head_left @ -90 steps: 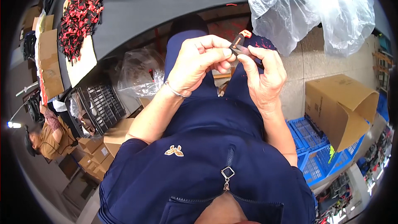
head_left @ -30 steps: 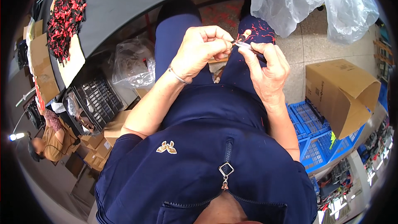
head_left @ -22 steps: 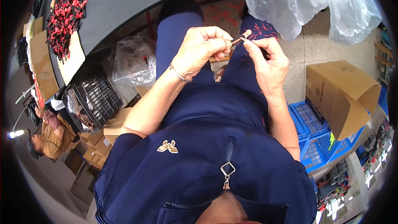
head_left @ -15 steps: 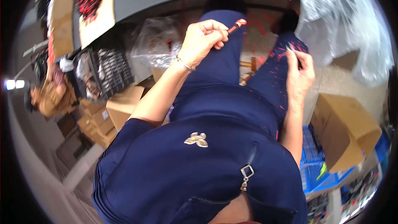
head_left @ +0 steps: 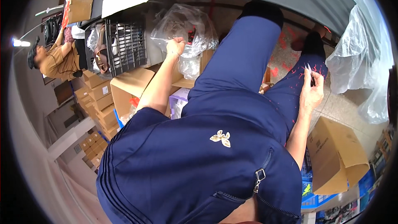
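Left hand (head_left: 175,46) gripping clear plastic bag (head_left: 184,37) | right hand (head_left: 311,91) pinching small pale piece (head_left: 309,68) | risk: piece slipping, pinch being slight.

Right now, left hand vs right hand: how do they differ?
The left hand is stretched out to the clear plastic bag on the boxes and grips its film; the right hand is held in by the knee. The left hand is a closed fist; the right hand pinches a small thin piece between its fingertips. Both are bare.
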{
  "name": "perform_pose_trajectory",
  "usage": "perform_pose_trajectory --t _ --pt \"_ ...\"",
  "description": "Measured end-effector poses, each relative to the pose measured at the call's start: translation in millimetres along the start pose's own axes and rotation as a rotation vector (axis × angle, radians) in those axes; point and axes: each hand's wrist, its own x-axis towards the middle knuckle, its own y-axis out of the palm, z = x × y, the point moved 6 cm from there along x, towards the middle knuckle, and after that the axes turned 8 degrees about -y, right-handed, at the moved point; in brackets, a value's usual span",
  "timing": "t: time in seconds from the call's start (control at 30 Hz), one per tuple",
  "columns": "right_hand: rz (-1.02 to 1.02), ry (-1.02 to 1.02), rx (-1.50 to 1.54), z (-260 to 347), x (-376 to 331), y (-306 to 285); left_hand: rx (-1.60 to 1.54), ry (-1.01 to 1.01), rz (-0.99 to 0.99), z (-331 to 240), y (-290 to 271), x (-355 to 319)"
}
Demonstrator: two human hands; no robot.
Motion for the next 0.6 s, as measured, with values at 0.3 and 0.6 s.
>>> perform_pose_trajectory --t 0.3,0.6 --pt "-0.062 -0.100 -0.031 -14.6 7.1 2.3 -0.450 0.924 -0.152 -228.3 -84.1 -153.7" --pt "-0.104 -0.121 -0.008 -2.0 3.5 -8.2 -0.584 1.365 -0.235 -397.9 -115.0 -209.7"
